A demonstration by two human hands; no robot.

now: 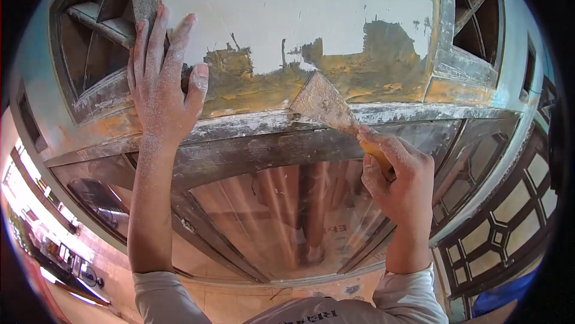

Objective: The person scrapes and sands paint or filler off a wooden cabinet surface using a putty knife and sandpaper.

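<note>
A triangular metal scraper (pixel 323 103) with a yellowish handle is held in my right hand (pixel 398 168), its fingers wrapped round the handle. The blade's upper corner touches the lower part of a panel (pixel 299 12), where white coating borders a bared brown and yellow band (pixel 371 72). Dusty and spread, my left hand (pixel 165 78) lies against the panel's left edge and frame, holding nothing. White flakes and dust mark the ledge (pixel 251 123) below the panel.
Carved openings with crossed slats flank the panel, one at left (pixel 96 30) and one at right (pixel 476 15). Glass panes (pixel 287 216) in dark frames lie below the ledge. A patterned dark lattice (pixel 503 222) stands at far right, near blue material (pixel 509 294).
</note>
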